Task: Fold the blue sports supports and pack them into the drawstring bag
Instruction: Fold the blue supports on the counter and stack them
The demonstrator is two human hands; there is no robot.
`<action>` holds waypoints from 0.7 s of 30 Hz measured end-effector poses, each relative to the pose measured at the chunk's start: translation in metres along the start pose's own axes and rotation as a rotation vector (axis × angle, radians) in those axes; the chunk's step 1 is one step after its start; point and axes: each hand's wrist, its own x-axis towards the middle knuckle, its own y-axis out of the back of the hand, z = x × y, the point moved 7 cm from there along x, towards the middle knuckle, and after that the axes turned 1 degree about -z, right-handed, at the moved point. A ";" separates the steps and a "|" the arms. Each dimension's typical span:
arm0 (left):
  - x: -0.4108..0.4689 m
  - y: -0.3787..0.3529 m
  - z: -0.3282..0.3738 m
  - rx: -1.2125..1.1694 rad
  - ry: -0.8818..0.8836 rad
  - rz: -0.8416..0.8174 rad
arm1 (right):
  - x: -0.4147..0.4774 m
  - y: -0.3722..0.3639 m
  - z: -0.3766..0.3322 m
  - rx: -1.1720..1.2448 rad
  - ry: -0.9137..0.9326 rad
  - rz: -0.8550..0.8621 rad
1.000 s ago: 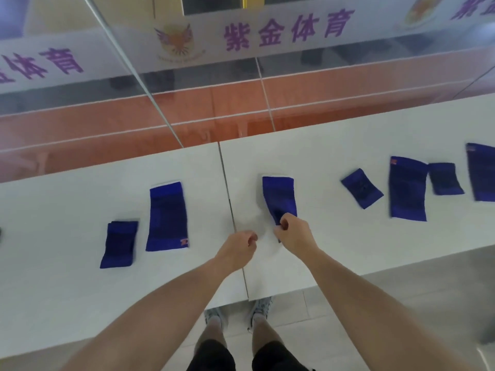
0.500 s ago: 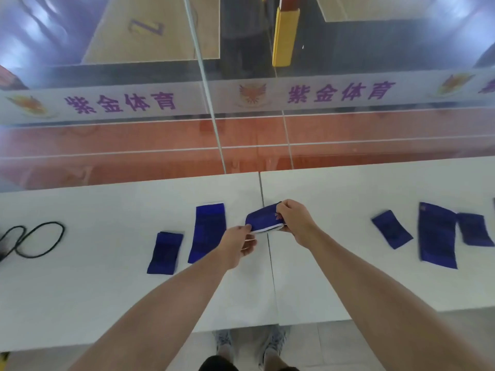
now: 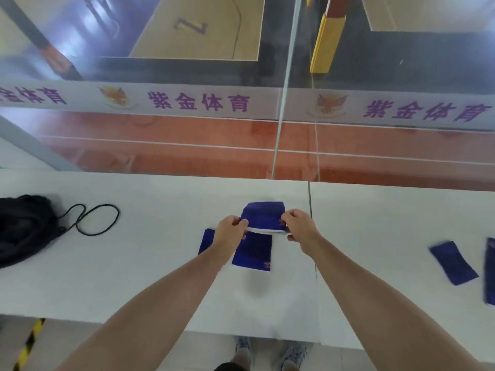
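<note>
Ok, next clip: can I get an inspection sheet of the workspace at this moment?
Surface: white table, two tops meeting at a seam.
Job's things: held support above the table; long support flat beneath it; part-hidden support behind the left forearm; angled support and edge support at right; black drawstring bag far left.
Clutter: nothing seen.
Grips: left hand and right hand each pinch one end of the held support.
Cables: nothing seen; only the bag's cord, looped on the table.
Surroundings: glass wall with purple-lettered banner, sports court beyond; striped floor tape.
</note>
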 end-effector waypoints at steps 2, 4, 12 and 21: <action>-0.002 0.001 -0.032 0.097 0.053 -0.030 | -0.003 -0.017 0.032 -0.087 -0.078 -0.025; 0.000 -0.001 -0.064 0.221 0.076 -0.060 | -0.005 -0.032 0.066 -0.161 -0.142 -0.029; 0.003 -0.013 -0.109 0.527 -0.033 0.013 | 0.000 -0.061 0.114 -0.457 -0.093 0.041; 0.004 -0.024 -0.107 0.561 -0.143 0.015 | 0.000 -0.062 0.119 -0.557 0.013 0.100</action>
